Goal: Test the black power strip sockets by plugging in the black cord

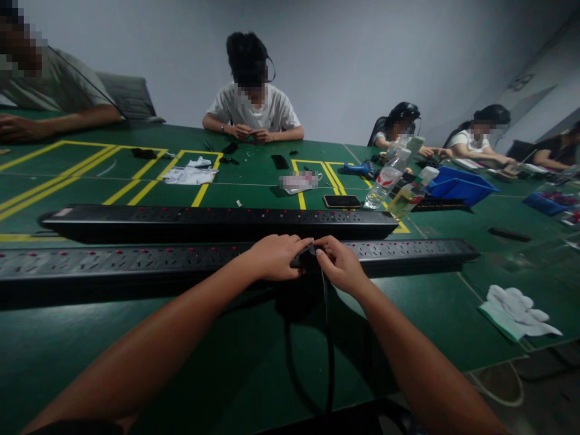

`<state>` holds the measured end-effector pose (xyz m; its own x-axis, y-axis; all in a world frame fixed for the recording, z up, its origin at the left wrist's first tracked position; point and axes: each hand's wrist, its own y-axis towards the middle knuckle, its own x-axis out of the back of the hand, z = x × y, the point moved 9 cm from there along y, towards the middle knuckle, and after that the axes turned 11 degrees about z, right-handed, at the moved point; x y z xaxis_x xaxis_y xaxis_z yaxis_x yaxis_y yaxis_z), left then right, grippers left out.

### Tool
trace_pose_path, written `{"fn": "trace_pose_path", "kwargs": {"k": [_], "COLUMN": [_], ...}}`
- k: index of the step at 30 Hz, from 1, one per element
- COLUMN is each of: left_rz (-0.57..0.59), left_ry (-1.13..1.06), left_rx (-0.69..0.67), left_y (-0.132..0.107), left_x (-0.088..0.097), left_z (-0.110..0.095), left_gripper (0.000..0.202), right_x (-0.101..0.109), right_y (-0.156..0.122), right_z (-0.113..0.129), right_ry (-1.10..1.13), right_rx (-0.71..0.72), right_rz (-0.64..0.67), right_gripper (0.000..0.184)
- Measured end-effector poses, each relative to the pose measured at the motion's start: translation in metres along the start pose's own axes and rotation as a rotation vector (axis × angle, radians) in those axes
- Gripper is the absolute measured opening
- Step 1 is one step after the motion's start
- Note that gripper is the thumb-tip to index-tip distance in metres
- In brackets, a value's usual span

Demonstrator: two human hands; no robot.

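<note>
A long black power strip (408, 249) with red switches or lights lies across the table in front of me. My left hand (277, 257) grips the strip near its middle, fingers over the top and thumb along the near side. Beside it, my right hand (342, 263) is closed on a black plug (312, 249) at the strip's top face. A black cable (330, 344) hangs from the plug toward me. The plug's pins are hidden, so I cannot tell how far they sit in a socket. A second power strip (217, 220) lies just behind.
Behind the strips are a phone (342, 202), two bottles (385, 181), a blue tray (462, 184) and crumpled white paper (193, 172). White gloves (516, 311) lie at the right edge. Several people sit around the green table (254, 356).
</note>
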<state>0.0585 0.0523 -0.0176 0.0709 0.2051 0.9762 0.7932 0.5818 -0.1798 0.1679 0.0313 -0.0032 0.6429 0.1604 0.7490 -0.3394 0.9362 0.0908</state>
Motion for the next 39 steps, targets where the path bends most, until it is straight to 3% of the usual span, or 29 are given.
{"fn": "trace_pose_path", "kwargs": {"k": [15,22,30,33,37,39], "left_rz": [0.011,0.029,-0.006,-0.011,-0.002,0.017], "left_ry": [0.013,0.071,0.111,0.092,0.024,-0.009], "left_rx": [0.007,0.1,0.175,0.175,0.169,0.166], "left_y": [0.0,-0.002,-0.004,-0.004,-0.001,0.0], "left_x": [-0.001,-0.004,-0.002,-0.003,-0.003,-0.004], "left_z": [0.0,-0.001,-0.008,-0.008,-0.005,-0.003], "left_gripper": [0.075,0.08,0.069,0.069,0.055,0.049], "right_x": [-0.002,0.001,-0.001,0.013,0.041,0.041], "right_y": [0.001,0.009,0.024,0.015,-0.003,-0.001], "right_z": [-0.002,-0.002,-0.001,0.026,0.093,0.104], "right_ry": [-0.01,-0.006,0.039,0.183,0.341,0.387], "right_rx": [0.001,-0.05,-0.126,-0.103,0.144,0.181], "right_rz": [0.014,-0.004,-0.007,-0.047,-0.098,-0.061], "right_gripper": [0.023,0.021,0.011,0.01,0.01,0.009]}}
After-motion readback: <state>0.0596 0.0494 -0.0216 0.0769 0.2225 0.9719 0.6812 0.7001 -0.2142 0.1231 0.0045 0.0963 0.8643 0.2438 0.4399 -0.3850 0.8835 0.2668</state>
